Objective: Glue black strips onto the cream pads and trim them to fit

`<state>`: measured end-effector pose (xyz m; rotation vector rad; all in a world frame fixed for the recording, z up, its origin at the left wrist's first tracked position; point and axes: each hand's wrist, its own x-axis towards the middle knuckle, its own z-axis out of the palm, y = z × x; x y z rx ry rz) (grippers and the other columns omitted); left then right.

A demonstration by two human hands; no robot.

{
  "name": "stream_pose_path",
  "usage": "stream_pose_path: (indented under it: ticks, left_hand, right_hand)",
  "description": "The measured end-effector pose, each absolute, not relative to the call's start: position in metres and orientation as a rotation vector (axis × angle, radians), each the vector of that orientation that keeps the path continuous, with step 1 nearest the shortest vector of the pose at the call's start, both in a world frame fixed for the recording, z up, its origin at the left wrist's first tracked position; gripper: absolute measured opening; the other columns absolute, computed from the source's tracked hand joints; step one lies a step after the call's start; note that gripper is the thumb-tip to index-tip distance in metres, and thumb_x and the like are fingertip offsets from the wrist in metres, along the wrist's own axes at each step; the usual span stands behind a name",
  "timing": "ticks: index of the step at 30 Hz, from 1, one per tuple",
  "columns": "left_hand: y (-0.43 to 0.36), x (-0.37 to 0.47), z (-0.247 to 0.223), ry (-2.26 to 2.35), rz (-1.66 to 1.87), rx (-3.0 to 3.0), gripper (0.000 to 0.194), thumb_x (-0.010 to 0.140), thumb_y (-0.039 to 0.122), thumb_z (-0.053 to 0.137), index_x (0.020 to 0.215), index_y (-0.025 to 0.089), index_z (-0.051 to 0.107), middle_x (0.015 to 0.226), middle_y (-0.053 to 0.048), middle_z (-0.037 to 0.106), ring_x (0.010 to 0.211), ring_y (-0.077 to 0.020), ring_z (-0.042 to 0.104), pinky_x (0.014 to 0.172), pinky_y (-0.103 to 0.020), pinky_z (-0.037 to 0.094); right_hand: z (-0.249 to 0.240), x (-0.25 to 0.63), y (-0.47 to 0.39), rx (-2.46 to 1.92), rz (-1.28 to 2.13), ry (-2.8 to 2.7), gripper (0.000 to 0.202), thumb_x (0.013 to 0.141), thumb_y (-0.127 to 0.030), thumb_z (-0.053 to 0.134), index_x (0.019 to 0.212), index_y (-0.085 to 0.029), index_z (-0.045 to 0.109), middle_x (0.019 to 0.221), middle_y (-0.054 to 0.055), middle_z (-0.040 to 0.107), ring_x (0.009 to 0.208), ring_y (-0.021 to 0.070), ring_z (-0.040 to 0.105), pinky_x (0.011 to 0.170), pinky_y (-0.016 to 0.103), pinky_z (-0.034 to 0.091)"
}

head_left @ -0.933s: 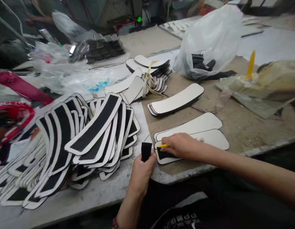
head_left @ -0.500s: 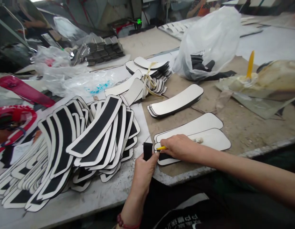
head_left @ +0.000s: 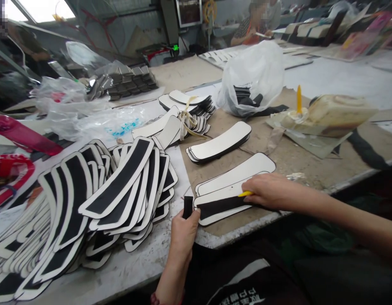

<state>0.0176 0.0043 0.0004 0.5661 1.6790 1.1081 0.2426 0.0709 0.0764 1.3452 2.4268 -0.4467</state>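
Note:
My left hand (head_left: 183, 228) is closed on a black strip (head_left: 188, 206) standing up from its fingers, with the thumb at the left end of a white curved piece (head_left: 211, 218). A black band (head_left: 219, 206) runs along that piece. My right hand (head_left: 267, 190) grips a yellow tool (head_left: 246, 193), its tip on the band's right part. Another white piece (head_left: 237, 171) lies just behind. Further back is a small stack of white curved pieces (head_left: 221, 141). To the left spreads a big pile of white pieces with black centres (head_left: 120, 182).
A clear plastic bag with black items (head_left: 256, 76) stands behind. At right, a stained container (head_left: 342, 112) lies beside an upright yellow stick (head_left: 299, 99). Tied white pieces (head_left: 196, 120) lie mid-table; a pink object (head_left: 27, 135) is at left. People sit in the background.
My right hand has moved right along the piece, away from my left hand, and more of the black band shows. The view has shifted, showing more of the room.

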Motion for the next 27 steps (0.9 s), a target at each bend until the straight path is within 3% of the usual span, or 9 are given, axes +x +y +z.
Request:
stream_pose_path:
  ticks: [6, 10, 15, 27]
  left_hand:
    - [0.004, 0.019, -0.001, 1.673, 1.039, 0.540, 0.027, 0.052, 0.035, 0.073, 0.060, 0.017, 0.054, 0.038, 0.009, 0.039, 0.034, -0.0056, 0.029, 0.034, -0.019, 0.019]
    - [0.004, 0.020, -0.002, 1.659, 1.001, 0.557, 0.032, 0.052, 0.039, 0.073, 0.059, 0.018, 0.050, 0.035, 0.010, 0.035, 0.032, -0.0048, 0.025, 0.033, -0.020, 0.016]
    - [0.002, 0.016, -0.006, 1.689, 0.964, 0.565, 0.038, 0.049, 0.043, 0.077, 0.062, 0.017, 0.053, 0.037, 0.010, 0.037, 0.033, -0.0055, 0.028, 0.034, -0.021, 0.019]
    - [0.002, 0.014, -0.013, 1.718, 0.933, 0.536, 0.043, 0.050, 0.048, 0.079, 0.066, 0.017, 0.053, 0.039, 0.009, 0.039, 0.036, -0.0064, 0.030, 0.036, -0.018, 0.019]
  right_hand:
    - [0.064, 0.301, 0.078, 1.672, -0.645, 2.418, 0.028, 0.088, -0.041, 0.041, 0.088, -0.020, 0.061, 0.087, 0.008, 0.069, 0.081, 0.0226, 0.063, 0.070, 0.029, 0.042]
    - [0.052, 0.299, 0.075, 1.837, -0.520, 2.307, 0.031, 0.086, -0.045, 0.043, 0.085, -0.020, 0.060, 0.083, 0.010, 0.069, 0.080, 0.0255, 0.064, 0.064, 0.029, 0.041]
    - [0.046, 0.289, 0.072, 1.901, -0.369, 2.222, 0.029, 0.084, -0.044, 0.048, 0.087, -0.019, 0.062, 0.085, 0.012, 0.069, 0.084, 0.0282, 0.064, 0.065, 0.031, 0.042]
    - [0.039, 0.289, 0.077, 1.929, -0.410, 2.183, 0.030, 0.085, -0.043, 0.048, 0.091, -0.017, 0.063, 0.090, 0.013, 0.069, 0.088, 0.0273, 0.064, 0.068, 0.031, 0.043]
